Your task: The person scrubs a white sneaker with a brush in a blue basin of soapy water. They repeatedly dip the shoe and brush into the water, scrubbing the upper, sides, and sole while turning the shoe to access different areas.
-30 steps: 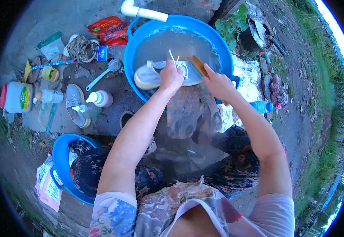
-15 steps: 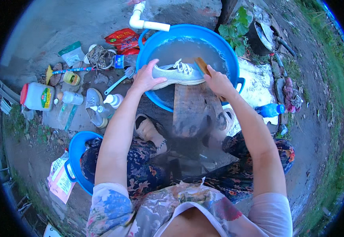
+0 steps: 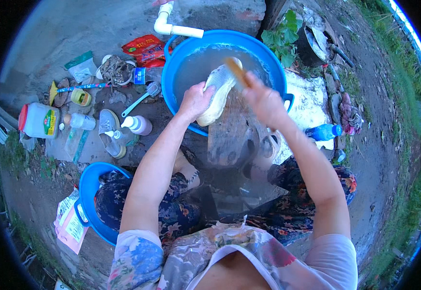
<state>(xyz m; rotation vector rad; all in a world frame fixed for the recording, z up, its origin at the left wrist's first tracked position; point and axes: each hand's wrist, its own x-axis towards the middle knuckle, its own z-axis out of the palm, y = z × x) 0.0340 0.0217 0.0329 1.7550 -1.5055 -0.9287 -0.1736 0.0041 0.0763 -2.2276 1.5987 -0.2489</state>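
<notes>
My left hand (image 3: pixel 196 100) grips a light grey sneaker (image 3: pixel 217 99), its pale sole turned toward the right. The shoe tilts upward over the near part of a big blue basin (image 3: pixel 167 72) of murky water. In my right hand (image 3: pixel 264 102), blurred by motion, is a wooden-backed scrubbing brush (image 3: pixel 237 72). The brush is beside the shoe's far end; whether its bristles touch cannot be made out. Below the shoe, a wet wooden board (image 3: pixel 230 140) leans on the basin's near rim.
At left on the ground are another grey sneaker (image 3: pixel 109 130), a pump bottle (image 3: pixel 138 124), a long-handled brush (image 3: pixel 140 100) and a red-lidded jug (image 3: pixel 39 120). A smaller blue tub (image 3: pixel 91 193) stands by my left leg. A blue bottle (image 3: pixel 322 132) lies at right. A white pipe (image 3: pixel 179 30) overhangs the basin.
The sneaker has gone from lying level on the board to tilted up with its sole to the right. My right hand has lifted the brush from the toe and moved slightly left.
</notes>
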